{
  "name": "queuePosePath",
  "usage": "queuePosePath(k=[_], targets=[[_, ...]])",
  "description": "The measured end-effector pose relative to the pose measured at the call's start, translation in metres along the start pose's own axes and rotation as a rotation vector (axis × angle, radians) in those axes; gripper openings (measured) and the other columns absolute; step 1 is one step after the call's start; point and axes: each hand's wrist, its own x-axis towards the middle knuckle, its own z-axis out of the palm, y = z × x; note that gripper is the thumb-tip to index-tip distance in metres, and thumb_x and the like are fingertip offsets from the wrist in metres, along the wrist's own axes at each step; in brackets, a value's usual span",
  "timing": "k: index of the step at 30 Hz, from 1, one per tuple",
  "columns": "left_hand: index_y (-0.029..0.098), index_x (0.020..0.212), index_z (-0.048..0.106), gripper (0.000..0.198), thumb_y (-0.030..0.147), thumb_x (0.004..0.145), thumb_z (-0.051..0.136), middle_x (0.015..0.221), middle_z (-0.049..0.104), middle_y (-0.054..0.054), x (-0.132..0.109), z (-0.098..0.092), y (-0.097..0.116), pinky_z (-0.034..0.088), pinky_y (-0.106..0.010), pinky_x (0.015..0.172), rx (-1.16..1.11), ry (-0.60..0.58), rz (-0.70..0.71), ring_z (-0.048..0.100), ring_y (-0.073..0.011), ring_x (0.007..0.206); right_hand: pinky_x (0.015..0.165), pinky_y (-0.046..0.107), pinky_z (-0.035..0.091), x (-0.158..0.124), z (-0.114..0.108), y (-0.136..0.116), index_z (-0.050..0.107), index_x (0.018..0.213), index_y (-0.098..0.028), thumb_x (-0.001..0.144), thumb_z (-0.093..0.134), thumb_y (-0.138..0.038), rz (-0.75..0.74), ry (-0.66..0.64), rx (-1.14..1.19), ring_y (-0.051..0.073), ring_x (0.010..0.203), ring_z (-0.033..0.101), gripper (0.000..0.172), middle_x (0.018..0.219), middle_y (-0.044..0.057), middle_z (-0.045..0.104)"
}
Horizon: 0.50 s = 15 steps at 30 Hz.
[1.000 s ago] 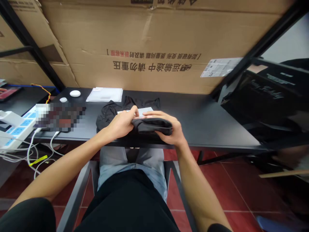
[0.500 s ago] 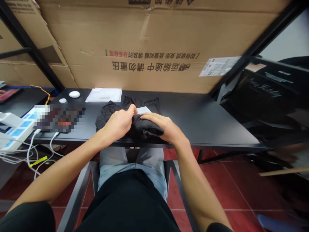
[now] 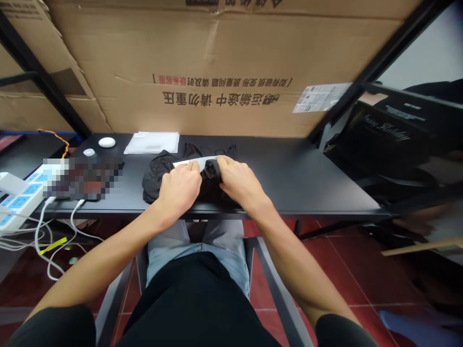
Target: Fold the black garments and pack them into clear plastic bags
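A crumpled black garment point(image 3: 155, 180) lies on the desk in front of me, its kind not clear from the folds. Among its folds a flat white sheet point(image 3: 206, 162) shows as a narrow strip. My left hand point(image 3: 181, 185) is closed on the near edge of the cloth, knuckles up, with its fingertips against the white strip. Across from it, my right hand point(image 3: 238, 180) grips a bunched roll of the same black cloth between thumb and fingers. The garment's part under both hands is mostly hidden.
Flat white plastic packets point(image 3: 152, 143) lie behind the garment. At left are a white oval case point(image 3: 107, 142), a small white cap point(image 3: 88, 152), a blurred-out dark device point(image 3: 97, 178) with cables, and a power strip point(image 3: 21, 197). A large cardboard sheet point(image 3: 224, 48) stands along the desk's back.
My right hand has gone from lying over the folded cloth to gripping a bunched roll. The left fingers have curled down at the white sheet, which now shows as a longer strip.
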Motion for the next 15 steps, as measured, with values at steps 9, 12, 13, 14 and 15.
queuePosePath(k=[9,12,13,14,15], targets=[[0.015,0.123,0.074,0.035,0.022,0.117,0.04,0.124,0.081,-0.019,0.011,0.005,-0.02,0.061,-0.043,0.103,-0.157,0.099,0.106,0.08,-0.0338,0.118,0.092,0.042,0.064,0.011,-0.006,0.001,0.065,0.142,-0.012,0.105,0.062,-0.008,-0.011,0.043,-0.167,0.038,0.11,0.084,0.037,0.128,0.025,0.082],[0.013,0.123,0.073,0.035,0.019,0.116,0.039,0.125,0.08,-0.021,0.017,0.012,-0.017,0.059,-0.044,0.112,-0.223,0.164,0.23,0.077,-0.0339,0.126,0.086,0.044,0.066,0.016,0.0,-0.001,0.073,0.13,-0.009,0.107,0.054,-0.004,-0.01,0.033,-0.171,0.04,0.104,0.086,0.03,0.111,0.025,0.085],[0.012,0.124,0.072,0.035,0.018,0.116,0.039,0.128,0.08,-0.022,0.02,0.015,-0.017,0.057,-0.045,0.117,-0.245,0.189,0.27,0.075,-0.0337,0.131,0.086,0.044,0.066,0.019,0.002,-0.001,0.076,0.123,-0.009,0.107,0.054,-0.003,-0.047,0.021,-0.163,0.039,0.103,0.086,0.028,0.109,0.025,0.085],[0.011,0.126,0.072,0.036,0.018,0.115,0.039,0.131,0.08,-0.022,0.023,0.019,-0.017,0.055,-0.045,0.121,-0.269,0.214,0.3,0.074,-0.0335,0.135,0.088,0.044,0.066,0.022,0.005,0.001,0.078,0.118,-0.01,0.106,0.055,-0.002,-0.104,0.015,-0.148,0.039,0.105,0.086,0.028,0.11,0.025,0.085],[0.011,0.129,0.072,0.037,0.017,0.115,0.038,0.135,0.079,-0.022,0.026,0.024,-0.018,0.053,-0.047,0.126,-0.295,0.237,0.323,0.072,-0.0333,0.14,0.092,0.043,0.066,0.026,0.008,0.004,0.08,0.116,-0.01,0.105,0.056,-0.001,-0.183,0.015,-0.118,0.038,0.108,0.085,0.027,0.113,0.025,0.086]])
